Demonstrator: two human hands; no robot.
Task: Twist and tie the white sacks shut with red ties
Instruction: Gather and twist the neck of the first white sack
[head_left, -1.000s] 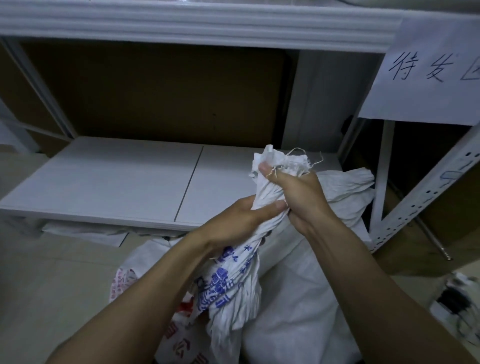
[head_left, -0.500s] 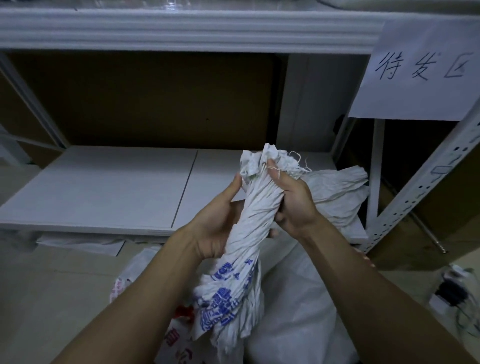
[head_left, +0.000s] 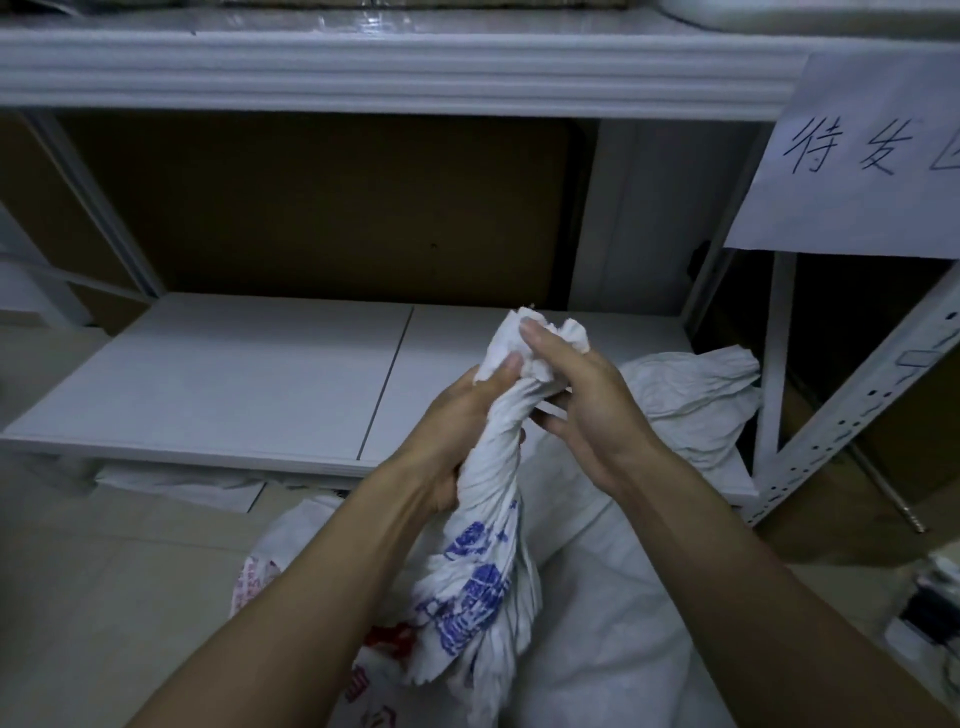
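My left hand (head_left: 457, 415) grips the sack (head_left: 483, 525) by its twisted neck so the twist can't unwind. My right hand (head_left: 582, 400) pinches the top tuft, steadying it. Sack stands on floor at shelf (head_left: 234, 374) front edge.

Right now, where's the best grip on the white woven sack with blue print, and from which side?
Its twisted neck, below the flared top, from the right: it stands nearly upright and rope-thin there, and the left hand wraps it from the left. The right hand pinches the top.
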